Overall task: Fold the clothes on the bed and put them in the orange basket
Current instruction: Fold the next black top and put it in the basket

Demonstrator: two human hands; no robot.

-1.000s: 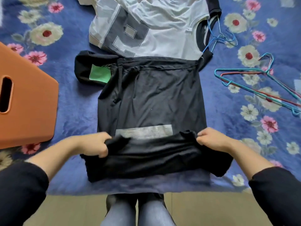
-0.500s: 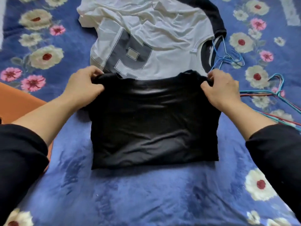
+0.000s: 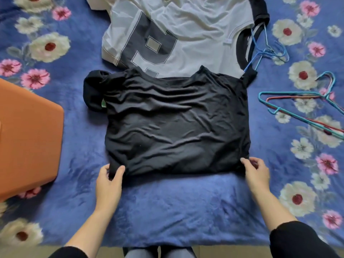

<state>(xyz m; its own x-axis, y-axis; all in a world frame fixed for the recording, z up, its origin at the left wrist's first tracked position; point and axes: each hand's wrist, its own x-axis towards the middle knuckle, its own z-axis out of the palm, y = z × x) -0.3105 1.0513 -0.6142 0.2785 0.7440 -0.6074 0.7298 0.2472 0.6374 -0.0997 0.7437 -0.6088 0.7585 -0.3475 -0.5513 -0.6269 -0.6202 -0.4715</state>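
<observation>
A black garment (image 3: 176, 123) lies folded into a rough square in the middle of the bed, a sleeve bulging out at its far left corner. My left hand (image 3: 109, 180) pinches its near left corner, thumb on top. My right hand (image 3: 256, 171) holds the near right corner the same way. Beyond it lies a white T-shirt (image 3: 186, 32) with a big dark letter and black sleeves, spread flat. The orange basket (image 3: 28, 135) stands at the left edge, only one outer wall in view.
A blue floral blanket (image 3: 167, 211) covers the bed. A blue wire hanger (image 3: 262, 53) pokes from the white shirt's collar. Teal and red hangers (image 3: 301, 110) lie at the right. The bed's near edge and my legs are at the bottom.
The black garment's near half was lifted and folded over to the far edge. Both hands then let go there and came back to grip the near folded corners.
</observation>
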